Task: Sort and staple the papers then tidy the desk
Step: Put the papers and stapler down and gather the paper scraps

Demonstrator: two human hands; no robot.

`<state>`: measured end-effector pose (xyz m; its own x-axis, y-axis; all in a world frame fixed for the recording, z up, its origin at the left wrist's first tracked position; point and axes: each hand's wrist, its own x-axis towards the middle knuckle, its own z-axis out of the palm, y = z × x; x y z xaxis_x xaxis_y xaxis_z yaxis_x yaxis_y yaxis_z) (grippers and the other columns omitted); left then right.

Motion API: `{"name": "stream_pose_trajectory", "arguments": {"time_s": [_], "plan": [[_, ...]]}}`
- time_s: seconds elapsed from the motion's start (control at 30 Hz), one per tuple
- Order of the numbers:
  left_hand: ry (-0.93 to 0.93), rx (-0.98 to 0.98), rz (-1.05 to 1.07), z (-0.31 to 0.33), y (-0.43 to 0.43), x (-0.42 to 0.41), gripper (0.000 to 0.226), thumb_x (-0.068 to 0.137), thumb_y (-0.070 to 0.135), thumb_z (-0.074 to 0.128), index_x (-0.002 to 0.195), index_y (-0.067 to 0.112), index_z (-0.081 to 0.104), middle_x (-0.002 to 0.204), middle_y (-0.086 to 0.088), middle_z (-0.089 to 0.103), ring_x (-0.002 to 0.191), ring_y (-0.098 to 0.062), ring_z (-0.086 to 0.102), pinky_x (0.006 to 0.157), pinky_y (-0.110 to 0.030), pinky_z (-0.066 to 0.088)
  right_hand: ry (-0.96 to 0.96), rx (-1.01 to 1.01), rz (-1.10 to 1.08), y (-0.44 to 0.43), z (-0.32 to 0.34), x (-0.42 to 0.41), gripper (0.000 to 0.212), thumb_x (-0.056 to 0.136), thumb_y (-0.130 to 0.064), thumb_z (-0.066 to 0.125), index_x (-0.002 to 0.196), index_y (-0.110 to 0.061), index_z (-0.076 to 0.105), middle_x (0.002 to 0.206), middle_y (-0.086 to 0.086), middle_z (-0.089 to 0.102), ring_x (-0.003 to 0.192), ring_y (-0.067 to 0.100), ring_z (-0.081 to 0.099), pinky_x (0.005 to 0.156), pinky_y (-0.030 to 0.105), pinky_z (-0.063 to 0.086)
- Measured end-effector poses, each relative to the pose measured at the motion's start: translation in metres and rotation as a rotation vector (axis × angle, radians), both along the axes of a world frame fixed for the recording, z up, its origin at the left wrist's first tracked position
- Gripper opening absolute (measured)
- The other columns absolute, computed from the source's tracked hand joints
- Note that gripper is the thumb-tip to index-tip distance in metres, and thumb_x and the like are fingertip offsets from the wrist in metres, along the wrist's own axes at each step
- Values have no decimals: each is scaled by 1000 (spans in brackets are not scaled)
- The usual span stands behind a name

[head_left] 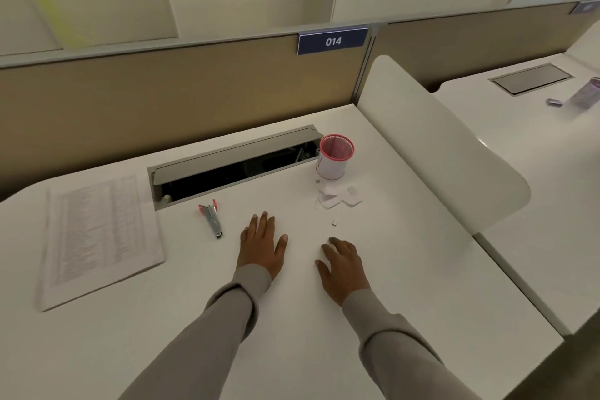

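Observation:
A stack of printed papers [100, 237] lies on the left of the white desk [292, 351]. A red and silver stapler [211, 218] lies in front of the cable slot, just left of my left hand [262, 247]. That hand rests flat on the desk with straight fingers. My right hand [342, 265] rests on the desk beside it, fingers loosely bent and holding nothing. Small white paper scraps [337, 196] lie beyond my right hand, below a red mesh cup [334, 156].
An open grey cable slot [233, 166] runs across the back of the desk. A white curved divider [438, 140] borders the right side. Behind stands a tan partition with a blue 014 sign [332, 41]. The neighbouring desk holds a purple item [586, 92].

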<state>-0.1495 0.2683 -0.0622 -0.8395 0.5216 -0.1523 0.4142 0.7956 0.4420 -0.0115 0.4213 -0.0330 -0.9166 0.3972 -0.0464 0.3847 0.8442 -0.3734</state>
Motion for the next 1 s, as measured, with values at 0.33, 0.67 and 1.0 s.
{"name": "stream_pose_trajectory", "arguments": {"time_s": [0.33, 0.67, 1.0], "plan": [[162, -122, -14, -11, 5, -4, 66, 101, 53, 13, 159, 20, 4, 167, 2, -4, 153, -18, -7, 124, -39, 1, -36, 16, -252, 51, -7, -32, 81, 98, -59, 27, 155, -6, 6, 164, 8, 7, 151, 23, 5, 123, 42, 7], [175, -129, -8, -13, 5, -4, 66, 100, 54, 10, 159, 24, 1, 166, 4, -8, 153, -16, -11, 124, -39, -2, 45, -290, -332, 107, 7, -103, 73, 97, -39, 52, 152, -4, 20, 159, 14, 26, 146, 29, 26, 119, 37, 22], [165, -100, -2, -11, 5, -4, 66, 100, 55, 10, 159, 25, 1, 166, 6, -7, 153, -15, -11, 124, -39, -4, 188, 17, -69, 84, -1, -104, 49, 97, -27, 54, 138, -2, 45, 141, 16, 51, 131, 32, 47, 110, 37, 36]]}}
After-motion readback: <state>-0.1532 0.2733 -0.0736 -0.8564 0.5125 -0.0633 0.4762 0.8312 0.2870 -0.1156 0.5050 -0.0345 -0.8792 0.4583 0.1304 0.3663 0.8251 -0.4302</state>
